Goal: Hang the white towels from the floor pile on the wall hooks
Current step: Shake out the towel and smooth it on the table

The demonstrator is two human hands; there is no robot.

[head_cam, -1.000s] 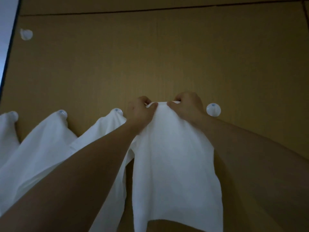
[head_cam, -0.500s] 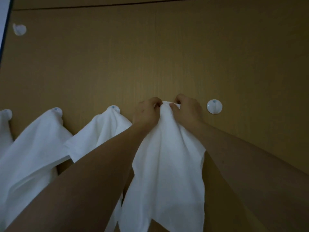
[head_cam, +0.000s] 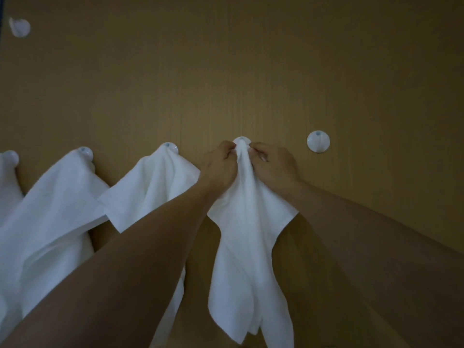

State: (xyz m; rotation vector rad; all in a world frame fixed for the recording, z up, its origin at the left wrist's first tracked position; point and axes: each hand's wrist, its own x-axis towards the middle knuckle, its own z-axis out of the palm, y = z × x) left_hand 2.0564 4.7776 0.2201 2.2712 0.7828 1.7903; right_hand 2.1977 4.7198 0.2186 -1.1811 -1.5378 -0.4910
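Here, white towel (head_cam: 248, 234) bunched at hook (head_cam: 241, 140), pinched between left hand (head_cam: 221, 167), right hand (head_cam: 272, 167).

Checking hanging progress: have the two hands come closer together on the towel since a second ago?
Yes. The left hand and right hand have closed inward, bunching the towel at its hook, left of the bare hook.
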